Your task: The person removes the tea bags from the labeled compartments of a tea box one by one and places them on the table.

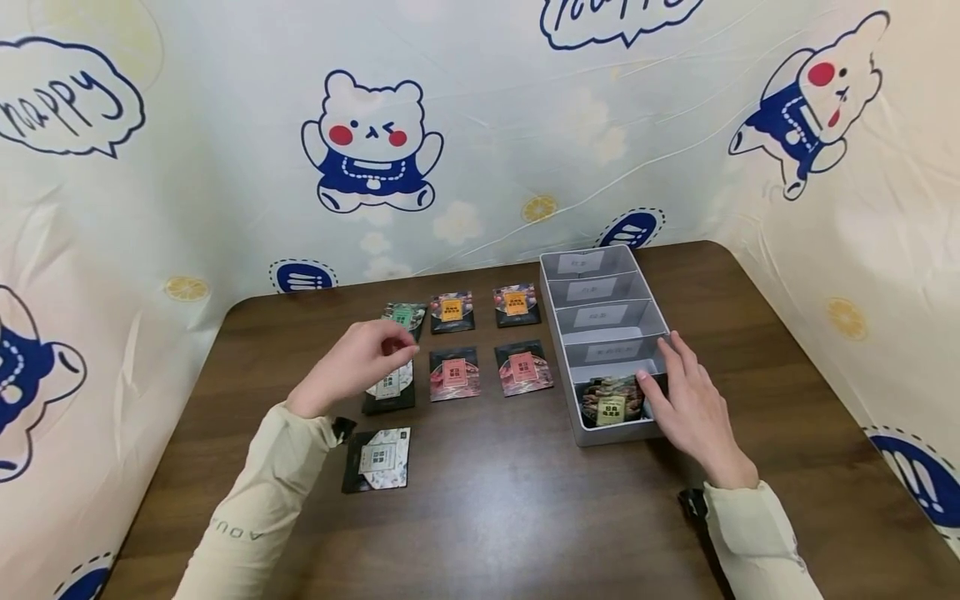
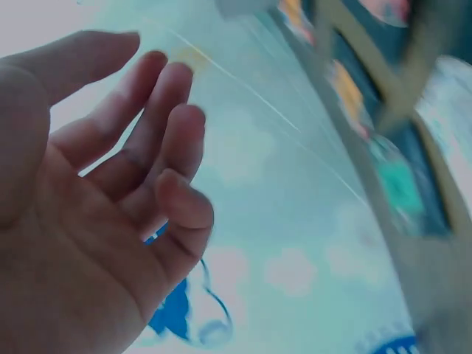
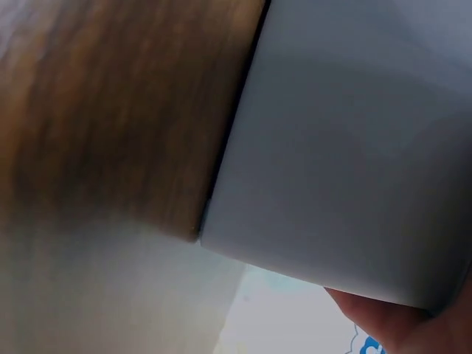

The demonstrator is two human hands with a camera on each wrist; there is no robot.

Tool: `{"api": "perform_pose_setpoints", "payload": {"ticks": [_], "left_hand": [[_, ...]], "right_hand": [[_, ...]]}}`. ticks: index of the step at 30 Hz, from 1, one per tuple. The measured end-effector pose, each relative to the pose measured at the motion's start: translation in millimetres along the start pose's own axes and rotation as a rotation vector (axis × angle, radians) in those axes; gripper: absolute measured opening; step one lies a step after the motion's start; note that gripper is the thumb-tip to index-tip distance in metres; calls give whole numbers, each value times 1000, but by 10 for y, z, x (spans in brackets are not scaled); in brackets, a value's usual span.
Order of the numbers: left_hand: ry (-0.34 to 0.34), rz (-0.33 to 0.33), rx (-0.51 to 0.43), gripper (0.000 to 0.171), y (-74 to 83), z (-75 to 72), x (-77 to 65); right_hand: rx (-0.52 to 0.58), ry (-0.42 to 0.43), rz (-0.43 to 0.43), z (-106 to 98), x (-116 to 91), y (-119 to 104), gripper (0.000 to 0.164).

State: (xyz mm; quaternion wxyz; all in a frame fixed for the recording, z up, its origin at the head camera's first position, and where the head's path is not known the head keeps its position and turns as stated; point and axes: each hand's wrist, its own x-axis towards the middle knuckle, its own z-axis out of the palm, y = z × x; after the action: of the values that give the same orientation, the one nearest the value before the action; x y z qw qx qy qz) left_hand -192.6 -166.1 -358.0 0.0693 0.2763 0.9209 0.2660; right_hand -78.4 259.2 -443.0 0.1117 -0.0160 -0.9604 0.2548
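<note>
My left hand [image 1: 367, 354] hovers over the left column of tea packets, its fingers loosely bent. In the left wrist view nothing lies between the thumb and fingers of that hand [image 2: 125, 169]. Beneath it, a green-labelled packet [image 1: 406, 315] and a white-patterned packet [image 1: 390, 387] are partly covered. At the right, my right hand [image 1: 693, 408] grips the right wall of a grey divided box [image 1: 615, 435], thumb over the inside. The box's smooth grey wall [image 3: 332, 169] fills much of the right wrist view. An olive-labelled tea packet [image 1: 611, 408] lies in the nearest compartment.
Two orange-labelled packets [image 1: 452, 312] lie behind two pink-labelled packets [image 1: 454, 374], mid-table. Nearer me lies another white-patterned packet [image 1: 378, 460]. Labels [image 1: 600, 315] mark the box's dividers. A printed curtain [image 1: 480, 150] stands behind the wooden table [image 1: 510, 508].
</note>
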Motion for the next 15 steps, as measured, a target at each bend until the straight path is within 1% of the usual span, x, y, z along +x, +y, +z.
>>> {"api": "perform_pose_setpoints", "payload": {"ticks": [2, 6, 11, 15], "left_hand": [[20, 46, -10, 12, 134, 20, 93], [23, 127, -18, 12, 358, 93, 267], [-5, 175, -39, 11, 580, 209, 434], [-40, 203, -61, 11, 760, 335, 560]], "right_hand": [[15, -1, 5, -14, -6, -1, 63], [47, 9, 8, -34, -17, 7, 61], [67, 21, 4, -29, -20, 32, 58], [76, 14, 8, -24, -15, 53, 57]]}}
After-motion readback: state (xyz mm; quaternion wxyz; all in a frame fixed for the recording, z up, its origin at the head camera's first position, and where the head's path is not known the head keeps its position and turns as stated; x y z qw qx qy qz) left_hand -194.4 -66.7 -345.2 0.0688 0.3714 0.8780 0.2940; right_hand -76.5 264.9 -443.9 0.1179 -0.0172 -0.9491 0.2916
